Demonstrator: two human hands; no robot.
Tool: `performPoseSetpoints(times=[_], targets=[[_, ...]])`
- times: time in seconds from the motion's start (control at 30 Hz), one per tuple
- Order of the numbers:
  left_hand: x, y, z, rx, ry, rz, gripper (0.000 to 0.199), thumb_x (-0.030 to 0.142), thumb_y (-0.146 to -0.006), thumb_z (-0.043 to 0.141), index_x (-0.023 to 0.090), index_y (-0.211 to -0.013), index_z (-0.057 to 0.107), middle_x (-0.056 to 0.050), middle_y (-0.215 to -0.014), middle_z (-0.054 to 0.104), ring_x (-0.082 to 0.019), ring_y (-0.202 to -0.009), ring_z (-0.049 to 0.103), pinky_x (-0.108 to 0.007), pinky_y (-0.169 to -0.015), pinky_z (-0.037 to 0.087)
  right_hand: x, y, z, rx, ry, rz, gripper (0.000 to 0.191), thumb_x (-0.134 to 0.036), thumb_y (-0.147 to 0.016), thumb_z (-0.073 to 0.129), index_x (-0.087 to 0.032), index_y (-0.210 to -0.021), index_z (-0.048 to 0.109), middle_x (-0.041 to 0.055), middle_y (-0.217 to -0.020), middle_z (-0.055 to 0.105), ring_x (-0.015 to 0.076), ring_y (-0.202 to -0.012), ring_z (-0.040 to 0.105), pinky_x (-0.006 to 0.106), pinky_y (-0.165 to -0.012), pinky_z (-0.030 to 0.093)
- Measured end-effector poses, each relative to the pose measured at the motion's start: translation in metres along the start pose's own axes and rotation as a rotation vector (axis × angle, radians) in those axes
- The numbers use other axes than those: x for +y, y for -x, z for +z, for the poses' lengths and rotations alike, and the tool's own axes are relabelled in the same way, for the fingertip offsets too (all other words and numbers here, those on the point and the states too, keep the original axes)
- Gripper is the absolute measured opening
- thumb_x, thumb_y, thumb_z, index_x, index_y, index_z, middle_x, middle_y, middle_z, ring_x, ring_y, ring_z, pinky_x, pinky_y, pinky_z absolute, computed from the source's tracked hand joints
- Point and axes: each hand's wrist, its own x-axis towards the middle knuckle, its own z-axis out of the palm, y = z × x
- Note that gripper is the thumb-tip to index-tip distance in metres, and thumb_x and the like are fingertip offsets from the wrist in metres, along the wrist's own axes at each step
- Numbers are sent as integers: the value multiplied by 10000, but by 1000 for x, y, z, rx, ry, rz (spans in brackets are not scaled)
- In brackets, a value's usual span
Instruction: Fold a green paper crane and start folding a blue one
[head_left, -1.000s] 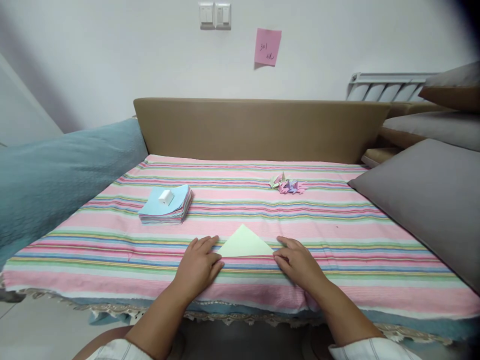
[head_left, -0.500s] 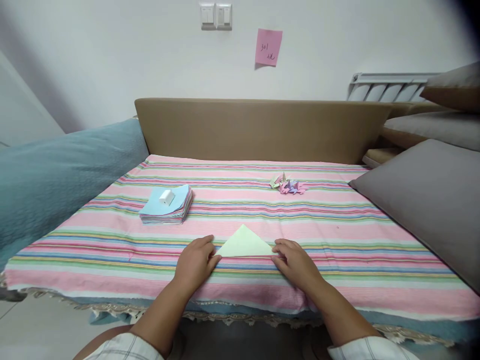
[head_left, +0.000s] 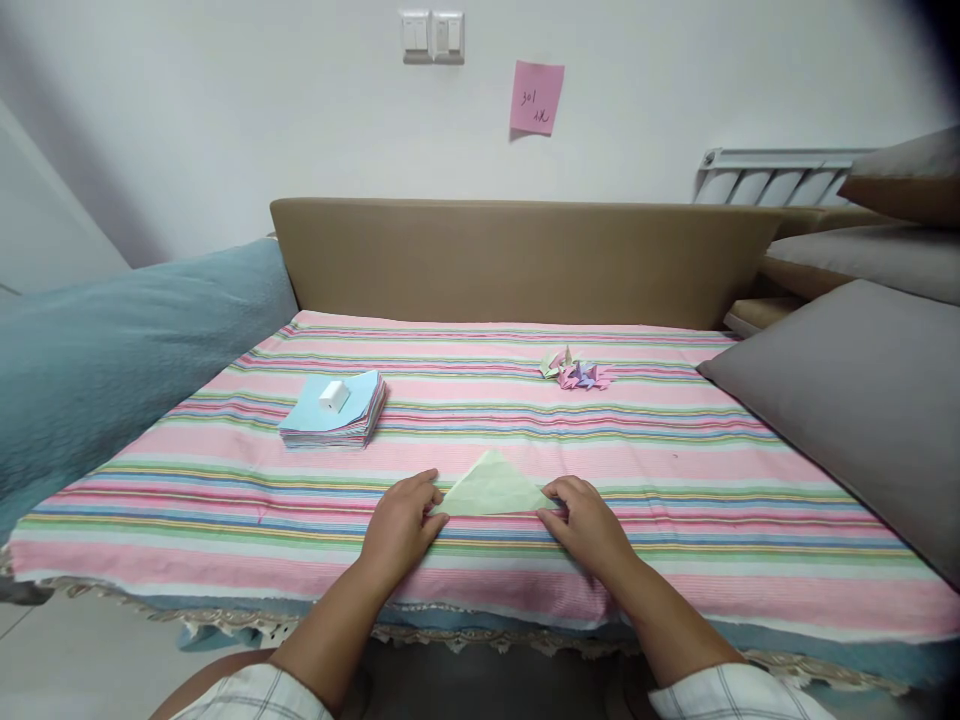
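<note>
A pale green sheet of origami paper (head_left: 495,486), folded into a triangle, lies over the striped cloth with its peak pointing away from me. My left hand (head_left: 403,518) pinches its left corner between thumb and fingers. At the right corner, my right hand (head_left: 585,520) grips the paper the same way. The sheet looks slightly bowed, and its layers part a little along the upper left edge. Both corner tips are partly covered by my fingers.
A stack of coloured paper (head_left: 330,425) sits at the left, a small white block (head_left: 333,396) on top. Several folded paper figures (head_left: 576,372) lie in a cluster farther back. Grey cushions (head_left: 855,400) line the right side; a brown backrest (head_left: 525,260) stands behind.
Both hands have come slightly closer together, still on the corners. The green triangle, flat before, now bows a little and its layers have parted near the peak.
</note>
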Motion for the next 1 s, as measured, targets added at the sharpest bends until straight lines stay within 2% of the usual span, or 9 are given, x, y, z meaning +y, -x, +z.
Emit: performPoseSetpoints(times=[0.1,0.2,0.47,0.8,0.9,1.0], targets=[[3,0,-1,-23,32,2,67,151,-718,603,204,-703,566,-78,-1112,646,-244,-1182,498,-389,-877,453,-1,0,-2,-7,-13,-19,18,-215,-776,565,-201,-784,574,38,-860,584,194,-836,530,320,-759,434],[4,1,-2,-32,23,16,55,173,-716,617,205,-685,586,-82,-1144,631,-250,-1179,498,-400,-889,444,-2,1,-4,-31,-18,-47,47,-206,-779,559,-213,-763,602,30,-839,581,188,-822,531,315,-745,428],[2,4,0,-1,-113,125,109,276,-673,698,224,-766,677,-90,-1217,593,-284,-1090,547,-471,-915,416,3,5,-1,-102,8,-90,367,-47,-659,482,-252,-895,674,28,-934,615,190,-882,548,353,-818,406],[4,5,-6,-68,-135,170,176,322,-660,724,228,-807,704,-94,-1218,593,-292,-1095,548,-454,-915,429,5,7,-15,-230,-93,-158,378,-111,-706,519,-246,-1032,658,55,-1036,593,200,-956,540,348,-845,447],[3,5,-6,-88,-129,157,170,255,-689,680,234,-857,697,-83,-1205,603,-275,-1077,563,-432,-901,446,7,6,-14,-222,-93,-184,389,-88,-711,498,-234,-1037,651,56,-1032,599,195,-950,544,343,-839,452],[1,3,-4,-88,-111,155,256,145,-711,599,239,-934,683,-62,-1163,631,-247,-1051,580,-409,-896,454,9,5,-10,-184,-88,-197,404,-54,-723,457,-217,-1043,641,57,-1012,611,188,-938,547,336,-825,457]])
